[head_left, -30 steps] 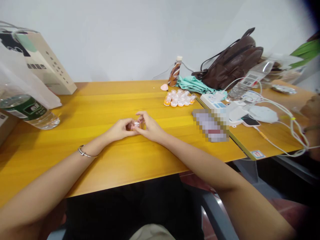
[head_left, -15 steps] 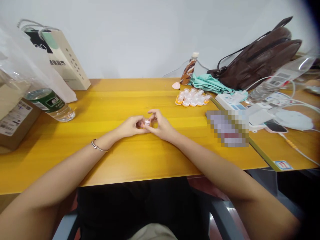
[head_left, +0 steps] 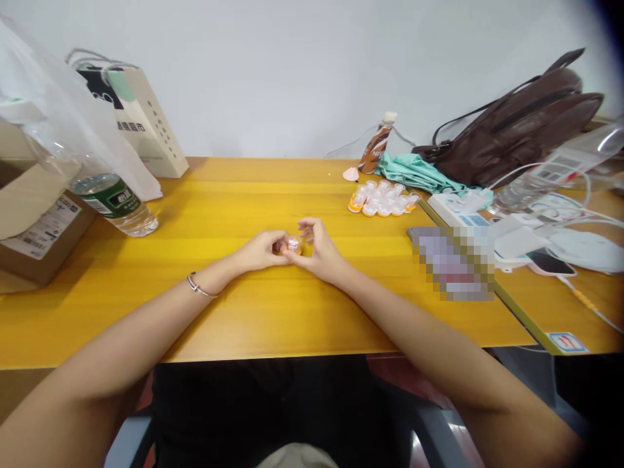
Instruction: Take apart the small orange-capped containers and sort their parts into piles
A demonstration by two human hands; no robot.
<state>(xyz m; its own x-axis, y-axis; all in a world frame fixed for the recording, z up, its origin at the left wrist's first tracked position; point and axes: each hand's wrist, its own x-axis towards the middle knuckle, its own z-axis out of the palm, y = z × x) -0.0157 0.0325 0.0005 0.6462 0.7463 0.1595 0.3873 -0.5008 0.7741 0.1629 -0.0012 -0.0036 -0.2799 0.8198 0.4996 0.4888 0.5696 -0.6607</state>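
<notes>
Fingers of the right hand [head_left: 325,255] stand farther off the small container [head_left: 293,244] than half a second ago, more of its orange base shows, and the whole view has swung slightly left. That container, a glossy, clear, rounded piece with something whitish inside, is held at the centre of the yellow wooden table [head_left: 234,325], between both hands. The left hand [head_left: 263,251] closes round its 9 o'clock side, thumb and curled fingers narrow upon it. On the 3 o'clock side, the right fingers arch wide in a loose curve; the thumb tip reaches the container's lower edge, though whether it presses I cannot tell. A thin, smooth metal bangle [head_left: 199,286] circles the left wrist at 8 o'clock.

Toward 2 o'clock sits a tight cluster of translucent cups [head_left: 385,200] with orange bases. Near 1 o'clock lies a pale pink cone [head_left: 351,174], just beside a brown-patterned plastic bottle [head_left: 376,148] with a white cap. Crumpled teal cloth [head_left: 414,172] and a slumped, creased brown backpack [head_left: 521,133] follow at 2 o'clock. At 9 o'clock are a green-labelled water bottle [head_left: 119,203] and an open cardboard box [head_left: 58,253]; a stiff paper bag [head_left: 153,133] stands at 10.
</notes>
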